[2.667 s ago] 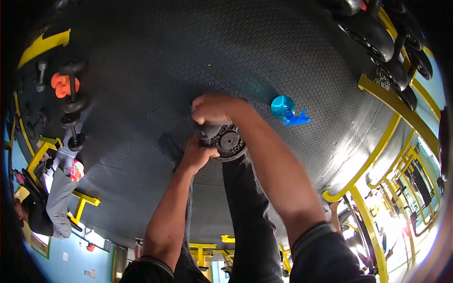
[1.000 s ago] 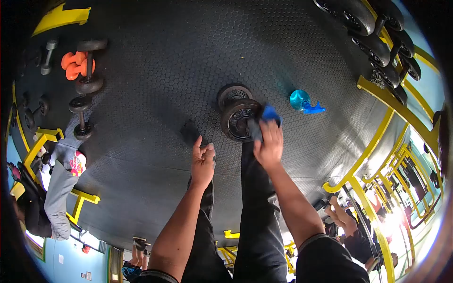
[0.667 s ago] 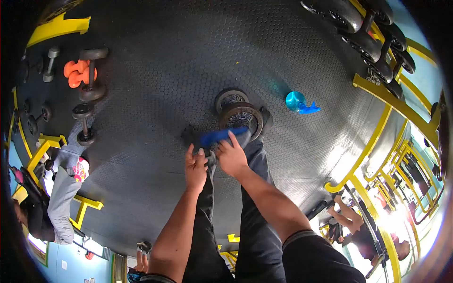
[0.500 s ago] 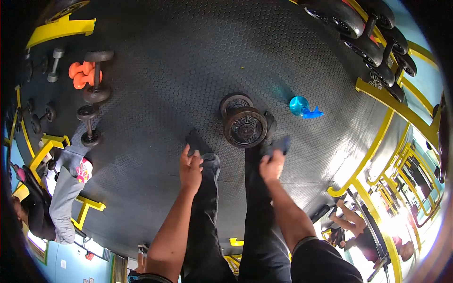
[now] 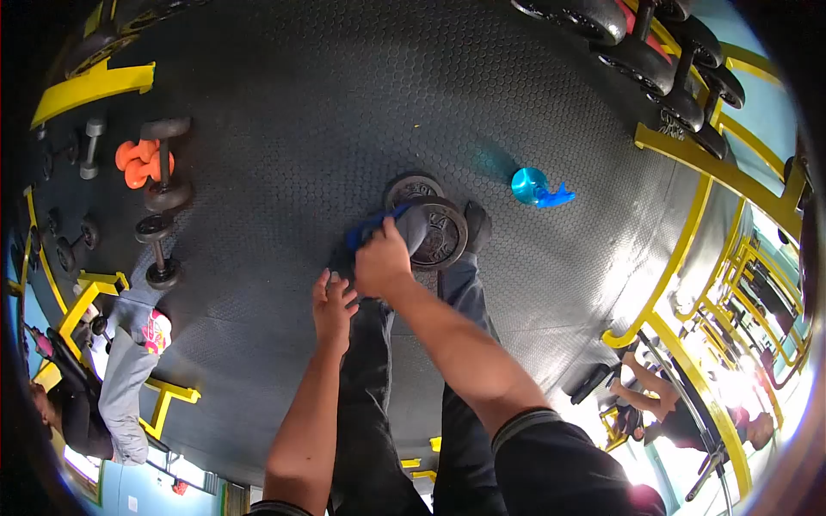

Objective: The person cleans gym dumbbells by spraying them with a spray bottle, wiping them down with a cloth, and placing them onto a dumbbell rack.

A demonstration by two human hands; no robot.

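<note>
A black dumbbell with round lettered plates [image 5: 443, 236] stands on end on the dark rubber floor, between and just ahead of my feet. My right hand [image 5: 384, 261] is closed on a blue and grey cloth [image 5: 413, 225], which lies against the left part of the upper plate. Just left of and below it, my left hand [image 5: 334, 311] is held up with its fingers apart and nothing in them. A blue spray bottle [image 5: 532, 187] is on the floor to the right of the dumbbell.
Orange dumbbells [image 5: 138, 163] and black dumbbells [image 5: 157, 251] lie at the left. A yellow rack [image 5: 723, 168] with large dumbbells is at the upper right. One person in grey trousers [image 5: 125, 387] is at the left; another person [image 5: 667, 400] is at the lower right.
My right hand has swept the cloth back and forth across the upper plate and is now at its left side. My left hand has let go of the dumbbell and moved down and left.
</note>
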